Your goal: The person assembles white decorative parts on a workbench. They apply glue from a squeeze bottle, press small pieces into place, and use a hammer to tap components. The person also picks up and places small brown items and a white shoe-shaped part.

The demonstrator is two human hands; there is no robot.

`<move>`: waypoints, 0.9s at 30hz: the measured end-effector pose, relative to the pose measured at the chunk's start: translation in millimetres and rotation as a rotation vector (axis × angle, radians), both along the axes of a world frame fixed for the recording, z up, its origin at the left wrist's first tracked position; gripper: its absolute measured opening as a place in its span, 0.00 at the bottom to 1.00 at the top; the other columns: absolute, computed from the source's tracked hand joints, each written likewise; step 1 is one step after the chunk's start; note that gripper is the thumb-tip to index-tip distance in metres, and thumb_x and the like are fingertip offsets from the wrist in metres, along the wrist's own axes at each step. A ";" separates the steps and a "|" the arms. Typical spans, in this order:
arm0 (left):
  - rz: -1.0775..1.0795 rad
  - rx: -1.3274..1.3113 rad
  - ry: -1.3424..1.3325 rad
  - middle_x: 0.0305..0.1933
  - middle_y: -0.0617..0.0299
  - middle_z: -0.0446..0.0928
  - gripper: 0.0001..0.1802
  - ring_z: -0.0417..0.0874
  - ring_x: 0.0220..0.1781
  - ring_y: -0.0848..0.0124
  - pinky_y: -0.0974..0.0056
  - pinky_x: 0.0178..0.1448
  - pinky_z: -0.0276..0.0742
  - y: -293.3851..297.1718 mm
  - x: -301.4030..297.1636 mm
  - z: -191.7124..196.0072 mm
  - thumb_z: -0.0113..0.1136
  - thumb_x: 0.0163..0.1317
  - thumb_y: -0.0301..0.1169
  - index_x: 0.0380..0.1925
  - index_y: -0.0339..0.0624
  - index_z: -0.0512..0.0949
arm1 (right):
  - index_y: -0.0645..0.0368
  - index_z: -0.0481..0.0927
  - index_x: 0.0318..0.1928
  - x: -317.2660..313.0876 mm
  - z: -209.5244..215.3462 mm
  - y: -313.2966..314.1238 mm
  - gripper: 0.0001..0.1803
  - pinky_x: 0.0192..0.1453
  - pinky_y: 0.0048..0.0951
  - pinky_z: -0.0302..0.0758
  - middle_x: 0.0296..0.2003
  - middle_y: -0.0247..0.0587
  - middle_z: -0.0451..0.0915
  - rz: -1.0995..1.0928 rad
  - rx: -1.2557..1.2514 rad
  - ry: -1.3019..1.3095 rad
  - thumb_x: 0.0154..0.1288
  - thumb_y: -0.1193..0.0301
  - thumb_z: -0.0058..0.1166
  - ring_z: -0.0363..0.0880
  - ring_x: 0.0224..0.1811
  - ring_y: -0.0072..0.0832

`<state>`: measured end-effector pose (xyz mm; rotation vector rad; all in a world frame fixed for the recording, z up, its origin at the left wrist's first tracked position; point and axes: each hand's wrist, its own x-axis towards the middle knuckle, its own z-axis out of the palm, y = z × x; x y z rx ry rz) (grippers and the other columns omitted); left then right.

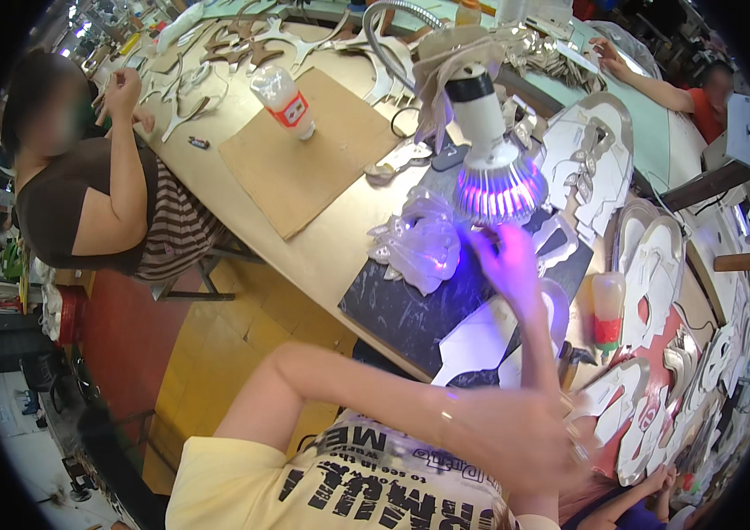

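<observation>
Under a lamp point(500, 181) that casts purple light, my right hand point(507, 265) reaches over a dark slab point(375, 305); its finger grip is unclear in the glare. Beside its fingertips lies a bunched pale, shiny piece point(419, 243) with cut-out edges, perhaps a shoe upper. My left hand point(525, 437) crosses in front of my body to the right and is smeared by motion, so its fingers and anything in them cannot be made out. A white flat cut piece point(476, 336) lies on the slab near my right forearm.
A red-labelled bottle point(285, 106) stands on brown cardboard point(326, 168); another bottle point(607, 311) is at right. Stacked white cut pieces point(649, 274) line the right side. A co-worker point(83, 177) sits at left; another person point(702, 102) works at far right.
</observation>
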<state>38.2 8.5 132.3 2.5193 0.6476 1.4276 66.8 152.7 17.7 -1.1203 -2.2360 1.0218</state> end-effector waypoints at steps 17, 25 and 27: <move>0.838 -0.384 0.167 0.58 0.54 0.74 0.22 0.75 0.61 0.53 0.54 0.60 0.68 -43.3 -66.9 -165.3 0.70 0.52 0.34 0.50 0.52 0.81 | 0.58 0.84 0.47 75.6 23.0 36.1 0.14 0.41 0.39 0.77 0.34 0.43 0.80 -0.125 0.122 -0.053 0.66 0.64 0.60 0.82 0.35 0.39; 0.935 -0.415 0.170 0.59 0.55 0.74 0.21 0.74 0.63 0.54 0.54 0.62 0.64 -41.5 -64.4 -164.8 0.69 0.51 0.35 0.48 0.53 0.82 | 0.60 0.83 0.49 86.2 15.4 19.4 0.14 0.45 0.31 0.78 0.36 0.44 0.81 -0.155 -0.035 0.010 0.65 0.72 0.62 0.83 0.38 0.33; 0.946 -0.440 0.141 0.59 0.55 0.74 0.21 0.74 0.63 0.54 0.55 0.62 0.64 -40.8 -63.4 -163.8 0.69 0.51 0.35 0.48 0.54 0.82 | 0.61 0.83 0.49 84.0 12.3 14.9 0.13 0.45 0.31 0.78 0.36 0.43 0.81 -0.153 -0.060 0.022 0.65 0.72 0.62 0.83 0.38 0.33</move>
